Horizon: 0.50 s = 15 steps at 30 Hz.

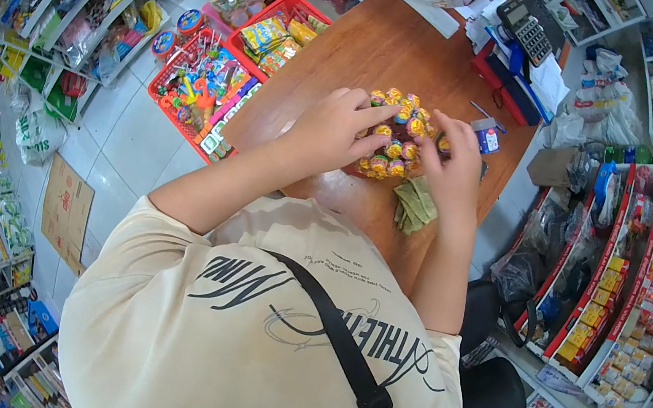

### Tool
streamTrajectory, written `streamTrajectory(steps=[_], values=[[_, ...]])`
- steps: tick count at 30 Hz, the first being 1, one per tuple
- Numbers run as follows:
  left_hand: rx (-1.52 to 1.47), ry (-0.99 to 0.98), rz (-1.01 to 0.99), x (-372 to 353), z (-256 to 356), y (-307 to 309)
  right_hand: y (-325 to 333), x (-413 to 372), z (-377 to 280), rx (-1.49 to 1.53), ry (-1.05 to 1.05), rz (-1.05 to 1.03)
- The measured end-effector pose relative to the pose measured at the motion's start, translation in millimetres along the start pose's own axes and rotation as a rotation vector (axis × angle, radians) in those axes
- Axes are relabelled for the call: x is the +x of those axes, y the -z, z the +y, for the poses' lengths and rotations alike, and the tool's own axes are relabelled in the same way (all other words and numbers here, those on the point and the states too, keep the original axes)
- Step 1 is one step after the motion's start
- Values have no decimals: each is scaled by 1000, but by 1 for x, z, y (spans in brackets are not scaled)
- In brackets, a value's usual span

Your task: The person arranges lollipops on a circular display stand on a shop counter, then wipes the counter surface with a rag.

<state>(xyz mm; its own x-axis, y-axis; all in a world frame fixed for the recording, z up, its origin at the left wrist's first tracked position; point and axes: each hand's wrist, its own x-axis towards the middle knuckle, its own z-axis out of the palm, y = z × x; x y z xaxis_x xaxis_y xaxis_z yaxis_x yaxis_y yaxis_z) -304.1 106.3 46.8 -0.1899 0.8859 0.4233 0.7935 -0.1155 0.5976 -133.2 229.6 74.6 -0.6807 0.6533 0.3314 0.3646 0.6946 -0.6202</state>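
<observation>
A round cluster of lollipops in yellow and pink wrappers (380, 164) stands on the brown wooden table (311, 86). My left hand (344, 127) reaches over its left side, fingers apart, with the fingertips at the wrapped tops. On the right side my right hand (451, 160) has its fingers bent at the lollipops; whether it pinches one is hidden. A folded green cloth (414, 204) lies just below the cluster.
Red baskets of sweets (203, 91) and snack packets (267, 30) stand left of the table. A calculator (527, 29), papers, a pen and a small blue box (486, 135) are at the right. Stocked shelves flank both sides; a black stool (491, 397) is at lower right.
</observation>
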Motion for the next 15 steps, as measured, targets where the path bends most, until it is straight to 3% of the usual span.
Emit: streamTrajectory(steps=[4,8,12,15], values=[[-5,89,-24,-9,-10,13,16,-3,-12,116,-178,-75],[-27,175,44,-29,-37,15,10,-3,-10,30,-1,-60],[54,308,142,-43,-86,31,11,-5,-4,24,-66,5],[165,652,207,-67,-165,43,16,-9,11,117,-104,88]])
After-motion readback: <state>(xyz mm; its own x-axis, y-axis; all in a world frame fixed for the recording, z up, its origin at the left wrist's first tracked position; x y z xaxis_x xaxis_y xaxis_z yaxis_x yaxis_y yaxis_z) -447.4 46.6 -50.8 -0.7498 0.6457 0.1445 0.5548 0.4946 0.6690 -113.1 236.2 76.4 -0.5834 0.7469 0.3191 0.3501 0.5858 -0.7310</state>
